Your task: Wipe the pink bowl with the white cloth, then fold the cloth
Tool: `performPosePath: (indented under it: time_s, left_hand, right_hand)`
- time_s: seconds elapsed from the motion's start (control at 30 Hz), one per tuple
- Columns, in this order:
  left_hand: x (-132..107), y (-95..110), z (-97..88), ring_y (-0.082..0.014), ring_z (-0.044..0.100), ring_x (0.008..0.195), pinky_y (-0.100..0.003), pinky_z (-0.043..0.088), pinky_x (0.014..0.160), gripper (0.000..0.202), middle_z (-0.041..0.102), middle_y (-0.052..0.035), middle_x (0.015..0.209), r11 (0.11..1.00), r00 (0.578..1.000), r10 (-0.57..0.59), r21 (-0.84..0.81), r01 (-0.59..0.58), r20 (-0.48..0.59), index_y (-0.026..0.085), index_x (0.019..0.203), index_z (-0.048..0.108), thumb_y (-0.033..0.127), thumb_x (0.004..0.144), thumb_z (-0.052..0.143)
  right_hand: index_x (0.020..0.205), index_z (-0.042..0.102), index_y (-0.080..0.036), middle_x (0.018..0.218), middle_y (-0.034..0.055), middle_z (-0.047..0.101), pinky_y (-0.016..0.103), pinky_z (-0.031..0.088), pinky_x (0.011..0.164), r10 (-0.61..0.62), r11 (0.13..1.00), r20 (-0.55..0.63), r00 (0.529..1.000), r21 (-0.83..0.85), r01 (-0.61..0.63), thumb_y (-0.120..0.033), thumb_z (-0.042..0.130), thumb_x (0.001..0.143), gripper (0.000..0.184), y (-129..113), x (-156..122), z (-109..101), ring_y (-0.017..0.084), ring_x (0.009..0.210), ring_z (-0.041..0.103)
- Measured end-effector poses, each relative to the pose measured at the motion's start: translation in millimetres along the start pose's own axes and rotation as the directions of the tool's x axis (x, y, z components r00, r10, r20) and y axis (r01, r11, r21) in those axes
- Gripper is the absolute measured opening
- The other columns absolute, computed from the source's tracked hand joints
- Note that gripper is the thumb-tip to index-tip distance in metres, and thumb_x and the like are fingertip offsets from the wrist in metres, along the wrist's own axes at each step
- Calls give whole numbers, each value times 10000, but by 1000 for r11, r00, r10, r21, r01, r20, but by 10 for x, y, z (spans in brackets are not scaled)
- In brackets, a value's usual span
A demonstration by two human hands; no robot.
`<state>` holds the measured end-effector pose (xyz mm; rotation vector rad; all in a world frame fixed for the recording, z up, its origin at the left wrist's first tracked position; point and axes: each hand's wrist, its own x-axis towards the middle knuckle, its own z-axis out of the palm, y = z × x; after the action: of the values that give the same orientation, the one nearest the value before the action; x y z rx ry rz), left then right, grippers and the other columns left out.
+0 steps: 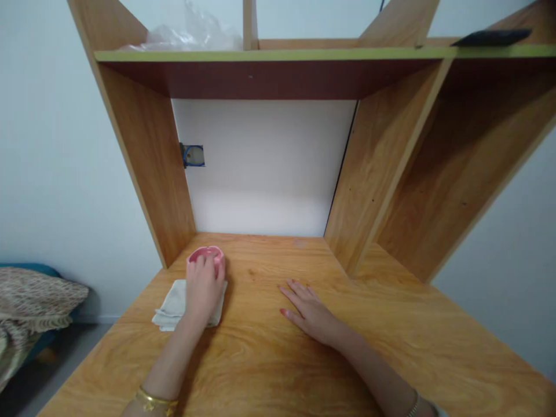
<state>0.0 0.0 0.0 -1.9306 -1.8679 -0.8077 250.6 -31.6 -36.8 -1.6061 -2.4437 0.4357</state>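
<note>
At the left of the desk, a small pink bowl with a wavy rim stands just behind a folded whitish cloth. My left hand reaches over the cloth with its fingers bent down into the bowl. The fingertips are hidden, so what they pinch does not show. Palm down on the wooden desk, my right hand lies flat with its fingers spread and nothing in it.
A wooden desk carries a shelf unit with upright side panels. On the upper shelf lie a clear plastic bag and a dark flat object. A socket box opens in the back wall. Low at left is a patterned fabric.
</note>
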Motion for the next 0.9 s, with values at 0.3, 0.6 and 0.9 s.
performPosePath:
  time_s: [0.3, 0.6, 0.9]
  left_hand:
    - [75, -190, -129, -280, 572, 808, -346, 400, 685, 375, 635, -118, 865, 957, 968, -245, 176, 230, 64, 112, 1044, 536, 326, 820, 325]
    - [117, -409, 0, -297, 595, 812, -336, 410, 660, 416, 650, -164, 832, 911, 891, -398, 207, 357, 216, 101, 924, 612, 334, 834, 280]
    - [117, -378, -36, -294, 603, 814, -342, 418, 659, 431, 653, -176, 835, 909, 882, -411, 178, 377, 232, 92, 944, 614, 317, 854, 257]
  right_hand:
    - [1310, 314, -250, 1420, 73, 171, 406, 112, 1032, -19, 1000, 23, 1000, 20, 18, -535, 292, 830, 559, 40, 20, 3, 227, 1288, 136]
    - [1277, 374, -217, 1385, 83, 271, 487, 40, 1017, -41, 998, -28, 999, 46, 42, -500, 364, 811, 545, -34, -15, -48, 229, 1283, 153]
    - [1089, 545, -234, 1136, 53, 564, 471, 88, 1007, -281, 957, -141, 949, 27, 288, -397, 476, 787, 351, -611, 93, -135, 215, 1125, 406]
